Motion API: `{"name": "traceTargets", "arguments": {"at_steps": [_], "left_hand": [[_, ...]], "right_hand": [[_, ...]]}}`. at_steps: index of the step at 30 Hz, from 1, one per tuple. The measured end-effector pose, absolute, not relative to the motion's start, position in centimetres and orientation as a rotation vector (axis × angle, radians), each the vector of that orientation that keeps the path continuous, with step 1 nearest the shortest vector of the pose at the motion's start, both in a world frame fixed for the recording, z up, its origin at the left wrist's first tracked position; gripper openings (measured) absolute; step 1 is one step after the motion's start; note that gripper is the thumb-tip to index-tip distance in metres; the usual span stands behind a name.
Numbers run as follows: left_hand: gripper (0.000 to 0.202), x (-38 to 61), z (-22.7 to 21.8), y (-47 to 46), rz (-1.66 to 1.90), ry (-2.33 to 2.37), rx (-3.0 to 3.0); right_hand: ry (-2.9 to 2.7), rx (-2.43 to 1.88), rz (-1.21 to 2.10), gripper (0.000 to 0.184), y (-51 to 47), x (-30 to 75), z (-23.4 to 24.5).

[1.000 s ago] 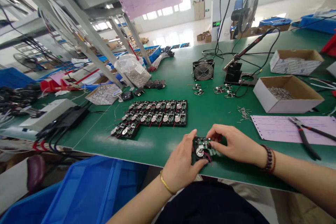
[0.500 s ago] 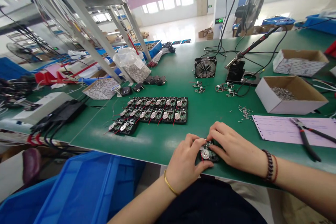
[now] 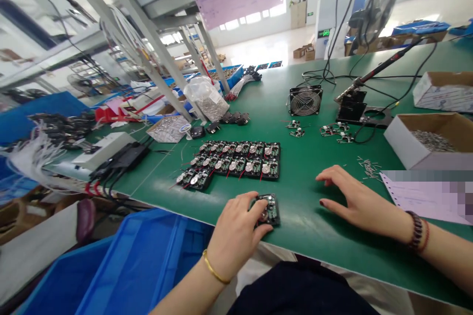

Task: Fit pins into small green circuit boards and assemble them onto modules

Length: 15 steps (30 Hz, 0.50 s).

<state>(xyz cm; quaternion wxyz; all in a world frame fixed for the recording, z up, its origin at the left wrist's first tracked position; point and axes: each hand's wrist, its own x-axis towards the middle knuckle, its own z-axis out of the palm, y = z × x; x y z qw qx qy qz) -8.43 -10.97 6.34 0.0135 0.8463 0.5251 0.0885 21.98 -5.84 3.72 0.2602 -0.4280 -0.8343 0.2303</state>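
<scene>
My left hand (image 3: 234, 234) is closed around a small black circuit board with a round silver part (image 3: 268, 210), holding it on the green table (image 3: 306, 216) near the front edge. My right hand (image 3: 351, 197) lies open and flat on the table to the right of the board, fingers spread, holding nothing. Just beyond the held board lie rows of several similar boards with red wires (image 3: 236, 160).
A small black fan (image 3: 305, 100), a soldering iron on its stand (image 3: 360, 103), loose boards (image 3: 334, 131) and an open cardboard box of metal parts (image 3: 430, 140) sit farther back. A pink paper sheet (image 3: 424, 196) lies right. Blue bins (image 3: 129, 270) stand below the table edge.
My right hand has let go of the board and moved right, opening flat on the table. My left hand keeps the board and has shifted it slightly left. The camera view has swung left.
</scene>
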Motion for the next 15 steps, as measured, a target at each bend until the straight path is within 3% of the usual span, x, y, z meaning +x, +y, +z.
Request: {"name": "traceTargets", "arguments": {"at_steps": [5,10,15], "left_hand": [[0.048,-16.7,7.8,-10.8,0.061,2.113,2.731],[0.047,-20.0,6.8,-8.8,0.048,2.269,2.783],[0.054,-19.4,5.7,-7.7,0.196,2.249,2.884]], "right_hand": [[-2.239,-1.113,0.562,0.027,-5.7,22.1,3.1],[-2.274,-1.061,0.56,0.027,-5.4,21.7,2.4],[-2.426,-1.018,0.492,0.017,-7.5,20.1,7.3]]}}
